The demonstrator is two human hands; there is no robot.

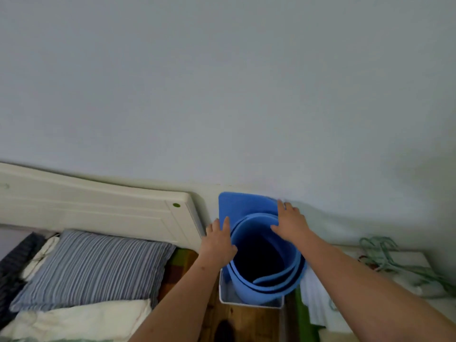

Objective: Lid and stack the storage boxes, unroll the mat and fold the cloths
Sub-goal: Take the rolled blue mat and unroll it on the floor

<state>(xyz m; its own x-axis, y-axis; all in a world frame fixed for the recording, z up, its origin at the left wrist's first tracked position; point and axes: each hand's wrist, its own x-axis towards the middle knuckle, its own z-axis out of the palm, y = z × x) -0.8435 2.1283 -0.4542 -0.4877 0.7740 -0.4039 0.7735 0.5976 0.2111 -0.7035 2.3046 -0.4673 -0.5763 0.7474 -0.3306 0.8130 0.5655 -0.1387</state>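
A rolled blue mat stands upright against the wall, its lower end inside a white bin. I look down into its dark hollow core. My left hand grips the roll's left rim, thumb over the edge. My right hand lies on the roll's upper right rim, fingers spread across the mat and thumb on the inner side. No storage boxes or lids can be told in view.
A white headboard and a bed with a striped pillow and a cream cloth lie to the left. A white surface at right carries green hangers. Wooden floor shows below the bin.
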